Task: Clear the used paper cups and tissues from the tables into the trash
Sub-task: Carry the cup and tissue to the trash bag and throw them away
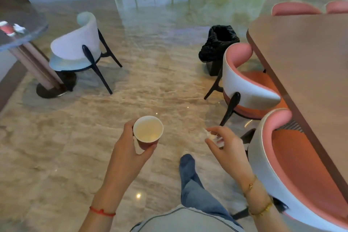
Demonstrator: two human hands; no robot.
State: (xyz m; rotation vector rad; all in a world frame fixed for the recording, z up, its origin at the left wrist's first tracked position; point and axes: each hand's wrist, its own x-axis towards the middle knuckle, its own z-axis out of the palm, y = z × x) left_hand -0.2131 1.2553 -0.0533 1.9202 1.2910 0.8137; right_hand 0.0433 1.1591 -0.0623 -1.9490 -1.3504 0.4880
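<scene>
My left hand (130, 147) grips a paper cup (148, 130), held upright over the floor, red outside and white inside, nothing visible in it. My right hand (226, 145) pinches a crumpled white tissue (213, 136) between its fingers. A trash bin lined with a black bag (216, 43) stands on the floor ahead to the right, beside the long table. On the round glass table (33, 24) at the far left lie another red cup (6, 29) and a white tissue (18, 28).
A long brown table (305, 58) runs along the right with pink chairs (250, 84) tucked against it; the nearest chair (301, 175) is close to my right arm. A white chair (75, 47) stands by the round table. Shiny marble floor (150, 81) lies between me and the bin.
</scene>
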